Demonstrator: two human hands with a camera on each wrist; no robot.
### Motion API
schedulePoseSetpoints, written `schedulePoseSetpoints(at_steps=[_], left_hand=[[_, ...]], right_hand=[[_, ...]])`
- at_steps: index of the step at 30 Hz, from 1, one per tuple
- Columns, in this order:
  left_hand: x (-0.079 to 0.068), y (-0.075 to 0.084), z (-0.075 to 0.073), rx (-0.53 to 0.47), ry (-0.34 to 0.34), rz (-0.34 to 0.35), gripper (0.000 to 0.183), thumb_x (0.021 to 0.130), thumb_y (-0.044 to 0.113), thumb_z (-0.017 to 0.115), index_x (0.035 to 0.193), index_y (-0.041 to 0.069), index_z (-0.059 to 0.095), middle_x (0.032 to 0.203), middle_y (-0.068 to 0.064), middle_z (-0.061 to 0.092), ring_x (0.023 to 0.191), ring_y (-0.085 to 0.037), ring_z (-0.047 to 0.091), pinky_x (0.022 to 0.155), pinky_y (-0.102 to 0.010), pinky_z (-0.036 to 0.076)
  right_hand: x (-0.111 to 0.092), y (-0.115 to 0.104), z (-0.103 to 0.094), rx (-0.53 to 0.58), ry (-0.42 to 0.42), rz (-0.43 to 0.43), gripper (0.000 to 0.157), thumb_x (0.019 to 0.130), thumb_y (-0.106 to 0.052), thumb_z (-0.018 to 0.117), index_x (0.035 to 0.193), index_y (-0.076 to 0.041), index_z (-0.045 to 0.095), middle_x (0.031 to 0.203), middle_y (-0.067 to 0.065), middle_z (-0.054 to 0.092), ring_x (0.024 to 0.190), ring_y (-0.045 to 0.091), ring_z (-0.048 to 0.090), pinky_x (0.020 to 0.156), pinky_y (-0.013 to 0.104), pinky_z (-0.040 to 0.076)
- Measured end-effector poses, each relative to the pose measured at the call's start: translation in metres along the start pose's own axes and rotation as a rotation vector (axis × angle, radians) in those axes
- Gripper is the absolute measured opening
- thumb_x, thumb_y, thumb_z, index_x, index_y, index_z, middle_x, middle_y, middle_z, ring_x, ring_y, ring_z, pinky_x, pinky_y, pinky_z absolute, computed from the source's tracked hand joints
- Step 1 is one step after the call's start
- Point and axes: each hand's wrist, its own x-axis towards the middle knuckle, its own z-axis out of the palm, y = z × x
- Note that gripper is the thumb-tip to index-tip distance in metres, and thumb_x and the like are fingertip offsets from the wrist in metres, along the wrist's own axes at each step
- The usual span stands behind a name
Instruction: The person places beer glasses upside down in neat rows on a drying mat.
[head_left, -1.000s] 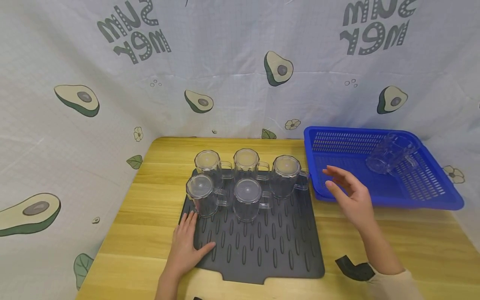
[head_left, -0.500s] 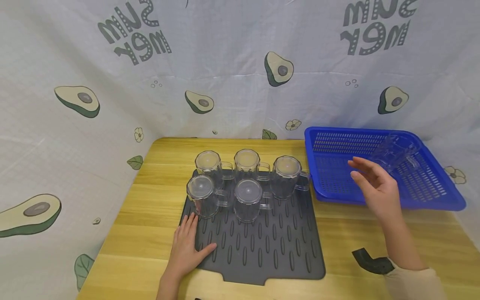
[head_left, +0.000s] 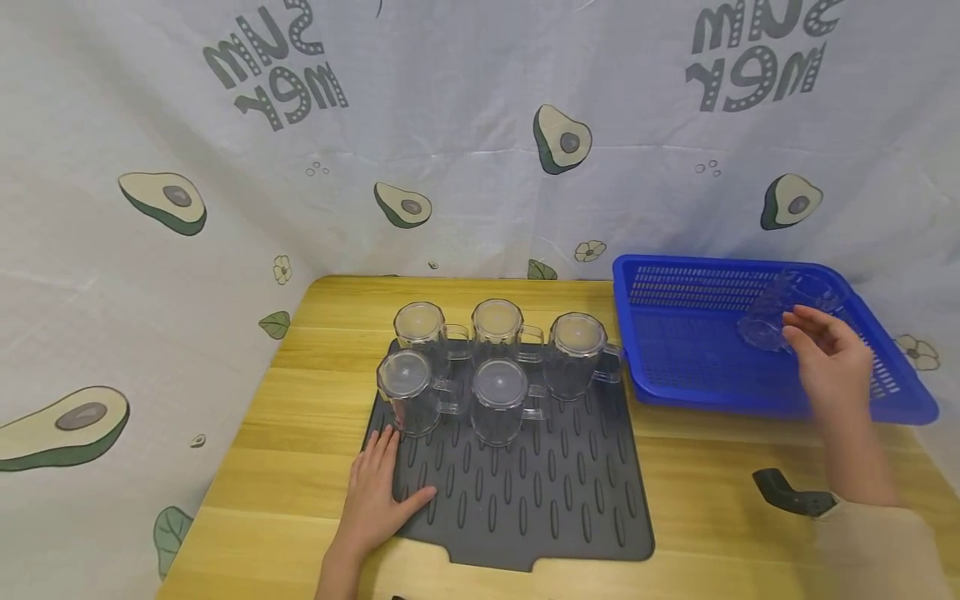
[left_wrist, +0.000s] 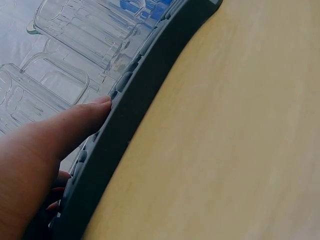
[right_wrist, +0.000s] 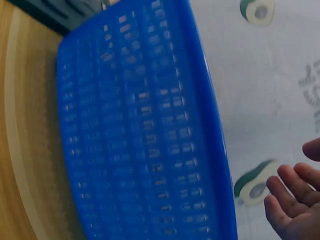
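Observation:
My left hand [head_left: 371, 504] rests on the left edge of a dark grey ridged drying mat [head_left: 570, 521], thumb and fingers spread. In the left wrist view its thumb [left_wrist: 75, 122] lies along the mat's raised rim. Several clear glass mugs stand upside down on the mat's back half, handles to the right; the front-left mug [head_left: 408, 396] is just beyond my left fingertips. Over the right side of a blue plastic basket [head_left: 675, 392], my right hand [head_left: 836, 362] hovers with loosely bent fingers and nothing in them. Beside it, a clear glass mug [head_left: 765, 325] lies tilted inside the basket, partly covered by the hand.
The wooden table [head_left: 300, 400] carries both mat and basket. A white curtain [head_left: 480, 208] printed with avocados hangs behind and at the sides. The basket's near rim sits close to the back-right mug's handle. A black strap piece [head_left: 791, 496] sticks out from the right sleeve.
My right hand has moved right, from the basket's left rim across to the mug lying in it. My left hand and the mugs on the mat have stayed put.

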Motion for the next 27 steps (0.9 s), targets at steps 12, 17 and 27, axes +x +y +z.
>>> schedulePoseSetpoints(at_steps=[12,17,27], left_hand=[[0.001,0.001,0.000,-0.005,-0.006,-0.004,0.099,0.079,0.058,0.071,0.146,-0.006,0.036,0.152,-0.025,0.031,0.142,-0.044,0.020,0.110,-0.062,0.017],[0.001,0.000,0.001,-0.002,-0.005,-0.001,0.100,0.079,0.059,0.071,0.147,-0.006,0.036,0.152,-0.025,0.031,0.142,-0.044,0.021,0.111,-0.062,0.017],[0.000,0.001,0.002,-0.012,-0.008,-0.005,0.100,0.079,0.059,0.071,0.147,-0.005,0.036,0.153,-0.025,0.031,0.142,-0.044,0.021,0.111,-0.062,0.017]], right_hand=[[0.035,0.026,-0.028,-0.126,0.365,0.292,0.041,0.098,-0.012,0.054,0.137,-0.027,0.054,0.117,-0.022,0.051,0.118,-0.002,0.046,0.103,0.013,0.032],[0.043,0.029,-0.031,-0.226,0.402,0.377,0.048,0.099,-0.016,0.052,0.146,-0.026,0.045,0.132,-0.023,0.044,0.133,-0.001,0.033,0.112,0.021,0.025],[0.051,0.037,-0.047,-0.488,0.125,0.306,0.069,0.098,-0.033,0.046,0.157,-0.011,0.018,0.161,0.011,0.014,0.147,0.028,0.013,0.118,0.043,0.015]])
